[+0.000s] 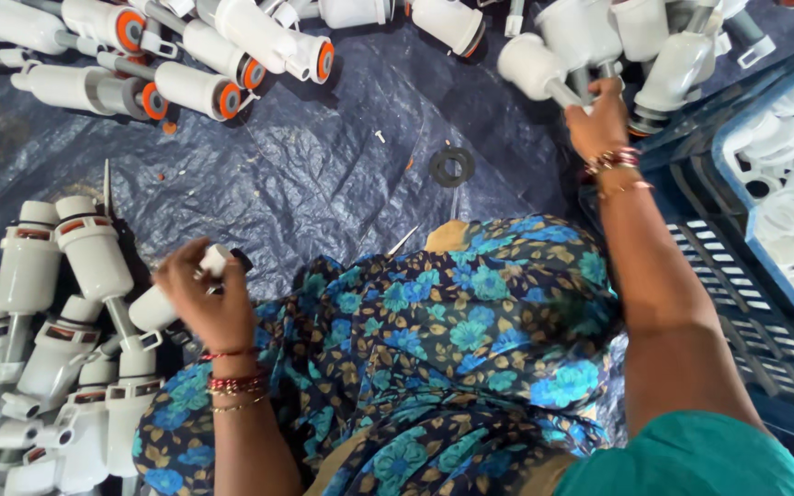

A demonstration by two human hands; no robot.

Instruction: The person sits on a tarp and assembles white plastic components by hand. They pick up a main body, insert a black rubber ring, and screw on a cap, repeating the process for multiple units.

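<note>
My left hand (206, 298) grips a white plastic valve part (160, 305) at the edge of the pile (66, 358) on the left. My right hand (599, 119) reaches forward and closes on the grey stem of a white plastic valve part (537, 69) in the heap (640, 41) at the top right. Bangles ring both wrists. My knees, covered in blue floral cloth (452, 340), fill the middle foreground.
A dark blue tarpaulin (323, 165) covers the floor. Several white parts with orange rings (186, 50) lie at the top left. A black rubber washer (452, 166) rests on the tarpaulin. A blue plastic crate (737, 276) with white fittings (792, 193) stands on the right.
</note>
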